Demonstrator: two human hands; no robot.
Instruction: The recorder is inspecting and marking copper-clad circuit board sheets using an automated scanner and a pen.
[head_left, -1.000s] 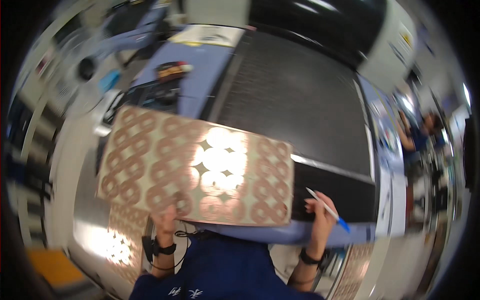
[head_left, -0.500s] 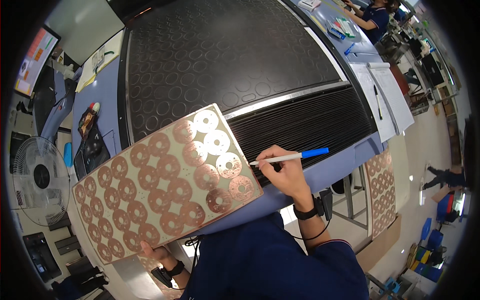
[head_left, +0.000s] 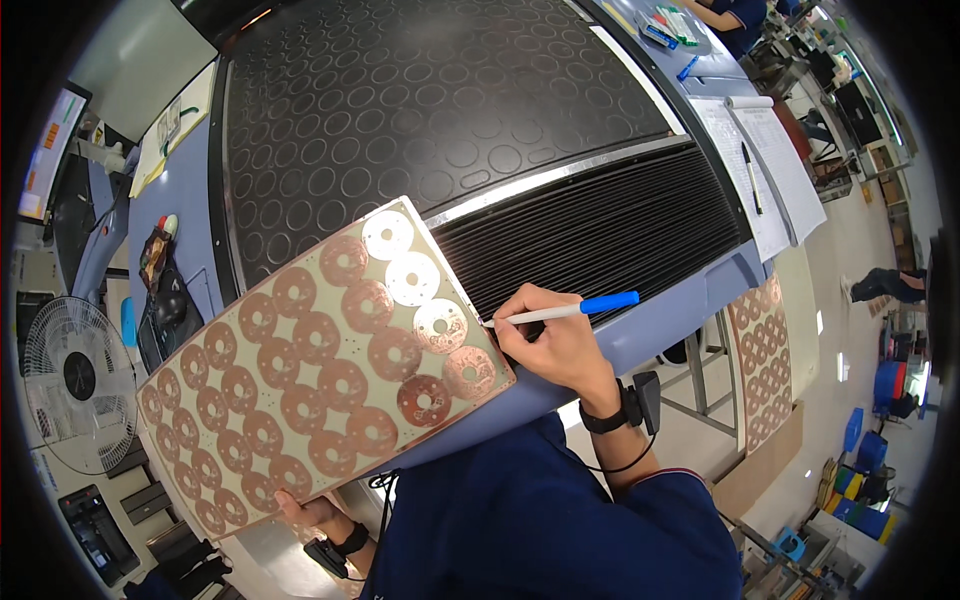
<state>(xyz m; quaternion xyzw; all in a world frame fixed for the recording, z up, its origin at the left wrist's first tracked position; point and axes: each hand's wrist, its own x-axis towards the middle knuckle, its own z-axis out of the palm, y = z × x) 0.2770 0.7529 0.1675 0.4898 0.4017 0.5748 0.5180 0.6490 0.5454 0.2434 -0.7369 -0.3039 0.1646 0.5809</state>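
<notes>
A large cream panel [head_left: 318, 362] with rows of copper rings, each with a hole in its middle, lies tilted over the front of the machine. My left hand [head_left: 308, 510] grips its lower edge, the thumb on top and the other fingers hidden beneath. In my right hand [head_left: 556, 345] is a white marker pen [head_left: 606, 303] with a blue end pointing to the right. Its tip meets the panel's right edge, or sits right beside it; I cannot tell which.
Behind the panel is a black machine bed [head_left: 400, 110] with a ribbed strip [head_left: 590, 225] at its front. Papers [head_left: 775, 170] with a black pen lie on the right. A second copper-ring panel [head_left: 762, 365] stands lower right, a fan [head_left: 80, 376] at far left. Another person's arm [head_left: 712, 14] shows at the top.
The panel and my right hand with the marker pen appear slightly further left, as does the whole scene. The pen tip stays at the panel's right edge, and my left hand keeps its hold.
</notes>
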